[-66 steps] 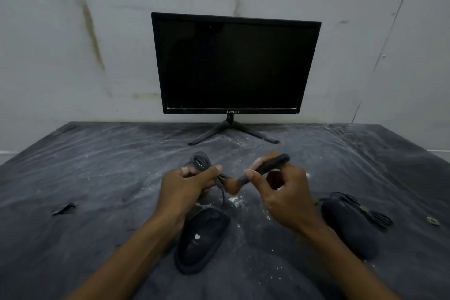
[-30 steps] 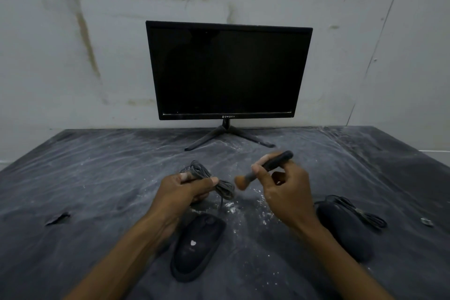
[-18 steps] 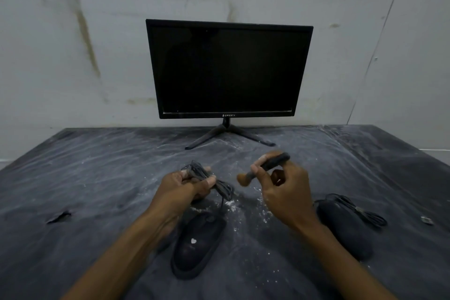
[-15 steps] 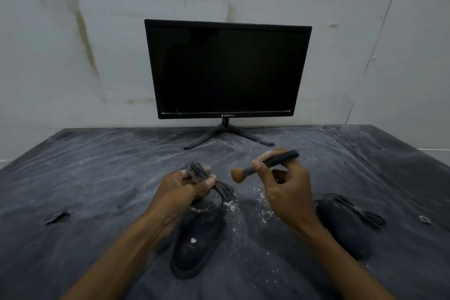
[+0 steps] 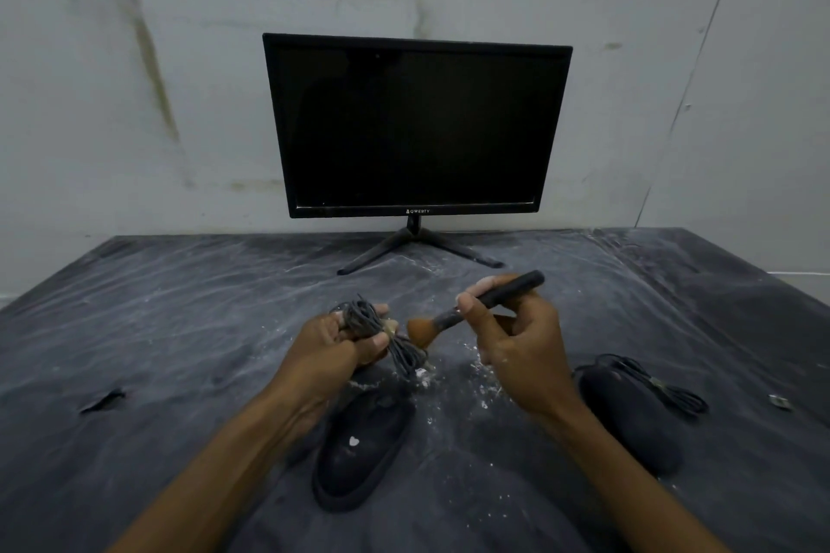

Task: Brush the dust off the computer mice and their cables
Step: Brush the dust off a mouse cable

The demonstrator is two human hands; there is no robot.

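Head view: the person's two hands work over a dusty dark table [image 5: 179,328], in front of a switched-off monitor [image 5: 415,126].
Table: white dust lies scattered on it, thickest between the two hands.
Left mouse: the black mouse [image 5: 359,449] lies flat below the left hand, its long axis pointing away from the person and a little to the right.
Right mouse: the second mouse [image 5: 629,418] lies at the right, just beside the right wrist, with its own cable [image 5: 660,386] coiled on its far side; no hand touches it.
Left hand: the left hand [image 5: 332,350] has its fingers curled around the bundled cable [image 5: 381,332] of the left mouse and holds it lifted above the table.
Right hand: the right hand [image 5: 516,350] pinches the brush [image 5: 471,310] by its dark handle, with thumb and fingers closed on it.
Key relation: the bundle hangs down and to the right from the left fingers, and the bristles are just beside its upper right side; I cannot tell if they touch. The brush handle slants up to the right, so it crosses the bundle.
Judgement: the next stroke should probably go down along the hanging loops, toward the mouse.
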